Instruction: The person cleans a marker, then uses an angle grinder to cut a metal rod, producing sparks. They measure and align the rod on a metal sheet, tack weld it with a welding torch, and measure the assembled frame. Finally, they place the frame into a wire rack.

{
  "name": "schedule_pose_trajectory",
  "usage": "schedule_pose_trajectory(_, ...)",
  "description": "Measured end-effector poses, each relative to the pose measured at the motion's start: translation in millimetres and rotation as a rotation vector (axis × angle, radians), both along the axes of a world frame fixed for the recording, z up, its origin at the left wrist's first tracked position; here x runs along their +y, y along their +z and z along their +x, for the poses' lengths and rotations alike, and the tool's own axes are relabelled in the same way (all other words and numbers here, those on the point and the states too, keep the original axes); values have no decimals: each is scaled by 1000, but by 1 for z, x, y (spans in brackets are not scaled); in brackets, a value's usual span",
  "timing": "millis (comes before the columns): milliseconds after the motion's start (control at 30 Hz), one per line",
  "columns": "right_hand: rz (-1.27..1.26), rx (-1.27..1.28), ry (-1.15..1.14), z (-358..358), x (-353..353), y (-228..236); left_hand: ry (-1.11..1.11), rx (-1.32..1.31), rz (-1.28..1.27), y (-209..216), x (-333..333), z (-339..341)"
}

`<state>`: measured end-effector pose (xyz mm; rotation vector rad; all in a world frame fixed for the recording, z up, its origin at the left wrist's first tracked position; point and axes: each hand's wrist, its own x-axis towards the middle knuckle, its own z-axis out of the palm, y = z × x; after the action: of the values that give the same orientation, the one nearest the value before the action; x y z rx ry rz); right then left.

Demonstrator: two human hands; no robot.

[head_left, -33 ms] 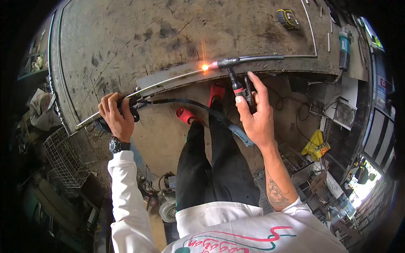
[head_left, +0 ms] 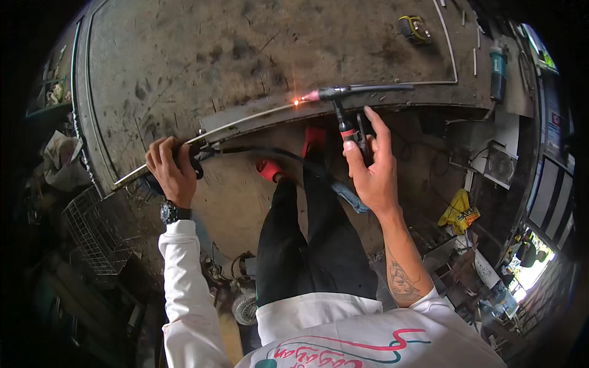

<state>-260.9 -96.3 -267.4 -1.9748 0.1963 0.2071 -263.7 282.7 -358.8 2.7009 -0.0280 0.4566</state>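
My right hand (head_left: pixel 371 168) is shut on the handle of a black welding torch (head_left: pixel 346 113). The torch tip touches a thin metal rod (head_left: pixel 245 121) that lies along the front edge of a steel work table (head_left: pixel 215 55), and an orange spark (head_left: pixel 296 102) glows at the contact. My left hand (head_left: pixel 172 168) grips the left end of the rod, together with a black clamp-like handle, at the table's edge. A black cable (head_left: pixel 264 150) runs from near the left hand toward the torch. My red shoes (head_left: pixel 270 168) stand below on the floor.
A yellow tape measure (head_left: pixel 415 27) and a teal angle grinder (head_left: pixel 497 70) lie on the far right of the table. A wire basket (head_left: pixel 92 233) stands at the left. A yellow bag (head_left: pixel 457 214) lies at the right, and a small motor (head_left: pixel 245 306) sits near my feet.
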Motion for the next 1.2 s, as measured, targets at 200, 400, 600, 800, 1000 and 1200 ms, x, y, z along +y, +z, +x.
schedule_pose_trajectory(200, 223, 80, -388, 15, -60, 31, -20, 86, 7, 19, -4, 3)
schedule_pose_trajectory(400, 393, -93, -911, 65, -191, 45, -67, -52, -9, 129, 1, 16)
schedule_pose_trajectory(600, 569, 83, -845, 159, -282, -1, -54, -276, 50, 298, 2, 87)
schedule_pose_trajectory(800, 37, 46, -469, 226, -335, -67, 29, -541, 41, 427, -19, 170)
schedule_pose_trajectory(1000, -580, -103, -445, 209, -319, -95, 103, -499, 30, 441, -16, 172)
schedule_pose_trajectory(1200, -569, -85, -451, 213, -316, -68, 108, -493, 32, 448, -22, 171)
